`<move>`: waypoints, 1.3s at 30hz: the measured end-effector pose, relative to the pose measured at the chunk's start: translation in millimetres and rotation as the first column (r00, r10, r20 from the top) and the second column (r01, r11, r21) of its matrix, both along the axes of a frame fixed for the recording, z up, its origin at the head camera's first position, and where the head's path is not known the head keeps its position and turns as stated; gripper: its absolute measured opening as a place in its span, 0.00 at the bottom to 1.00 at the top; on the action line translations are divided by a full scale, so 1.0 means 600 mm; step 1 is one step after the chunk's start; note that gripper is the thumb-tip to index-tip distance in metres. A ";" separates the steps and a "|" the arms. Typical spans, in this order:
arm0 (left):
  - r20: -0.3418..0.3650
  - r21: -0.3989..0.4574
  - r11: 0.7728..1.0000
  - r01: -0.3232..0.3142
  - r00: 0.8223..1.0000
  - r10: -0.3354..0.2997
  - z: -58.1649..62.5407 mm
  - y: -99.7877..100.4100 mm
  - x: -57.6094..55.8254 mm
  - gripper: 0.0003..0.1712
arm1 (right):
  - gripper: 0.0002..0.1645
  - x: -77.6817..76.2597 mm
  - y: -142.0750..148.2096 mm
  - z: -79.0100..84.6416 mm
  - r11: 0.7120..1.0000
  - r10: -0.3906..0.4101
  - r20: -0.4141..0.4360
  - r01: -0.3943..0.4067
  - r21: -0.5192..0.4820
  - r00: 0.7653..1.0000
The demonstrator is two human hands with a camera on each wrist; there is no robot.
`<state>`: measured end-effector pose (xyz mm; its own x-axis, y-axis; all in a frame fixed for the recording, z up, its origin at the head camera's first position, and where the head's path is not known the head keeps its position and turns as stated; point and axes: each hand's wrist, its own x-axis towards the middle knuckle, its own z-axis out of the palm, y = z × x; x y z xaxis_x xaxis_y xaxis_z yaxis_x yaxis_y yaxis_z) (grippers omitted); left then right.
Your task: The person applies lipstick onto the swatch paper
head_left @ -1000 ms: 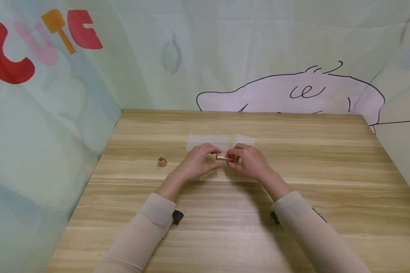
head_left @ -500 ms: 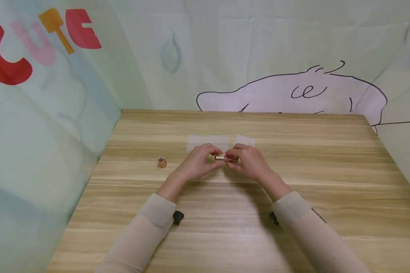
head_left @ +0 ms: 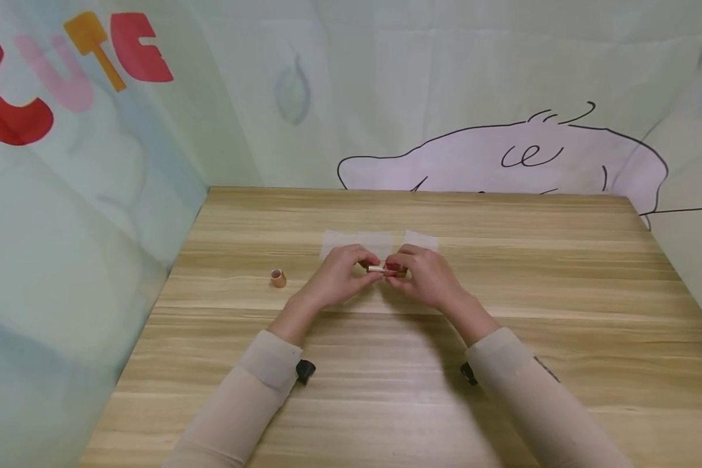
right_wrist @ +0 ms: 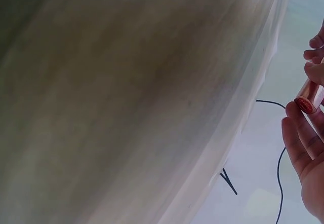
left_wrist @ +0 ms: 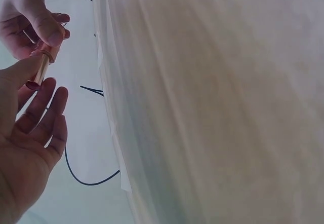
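Observation:
In the head view an uncapped lipstick (head_left: pixel 377 269) with a shiny gold tube lies level between both hands, above the table. My right hand (head_left: pixel 429 276) holds its base end; a red round label marks that end of the lipstick (right_wrist: pixel 305 105) in the right wrist view. From the other side my left hand (head_left: pixel 344 276) pinches the gold tube with thumb and forefinger. The left wrist view shows a dark red tip on the lipstick (left_wrist: pixel 44 64), while the left hand's other fingers (left_wrist: pixel 55 102) are loosely spread. Left of the hands, a copper-coloured lipstick cap (head_left: pixel 277 278) stands on the table.
Behind the hands, pale translucent strips (head_left: pixel 332 242) and a smaller pale piece (head_left: pixel 422 240) lie flat on the wood-grain table (head_left: pixel 380 416). Printed cloth (head_left: pixel 240 97) hangs along the table's back and left sides.
My left fingers and thumb have moved slightly right and closed in on the lipstick's gold tube. The right hand keeps its hold, and the cap has stayed put.

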<state>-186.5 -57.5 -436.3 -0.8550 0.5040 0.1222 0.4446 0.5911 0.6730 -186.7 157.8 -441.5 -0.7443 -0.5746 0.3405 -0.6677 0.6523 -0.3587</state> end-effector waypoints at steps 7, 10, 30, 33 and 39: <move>0.021 0.029 1.000 -0.011 1.000 0.011 0.000 -0.003 0.000 0.10 | 0.10 0.001 -0.002 0.001 0.997 -0.009 0.049 0.013 -0.078 0.999; 0.012 0.046 0.999 -0.010 1.000 0.010 0.000 -0.004 0.000 0.09 | 0.09 0.001 -0.003 0.003 0.994 -0.014 0.074 0.022 -0.105 0.997; -0.007 0.111 0.994 0.015 1.000 -0.014 0.001 -0.004 -0.001 0.06 | 0.10 -0.004 0.010 0.001 0.966 0.110 0.156 -0.069 -0.249 0.982; -0.013 0.122 0.992 0.021 1.000 -0.019 0.003 -0.005 -0.001 0.05 | 0.11 -0.006 0.011 0.000 0.961 0.121 0.182 -0.070 -0.266 0.976; -0.016 0.145 0.989 0.016 1.000 -0.014 0.005 -0.008 -0.002 0.05 | 0.10 -0.007 0.009 0.003 0.955 0.124 0.233 -0.052 -0.293 0.965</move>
<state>-187.9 -62.4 -433.1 -0.8450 0.4928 0.2078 0.4634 0.4805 0.7446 -190.8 163.2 -440.0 -0.7760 -0.5488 0.3109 -0.5853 0.4427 -0.6793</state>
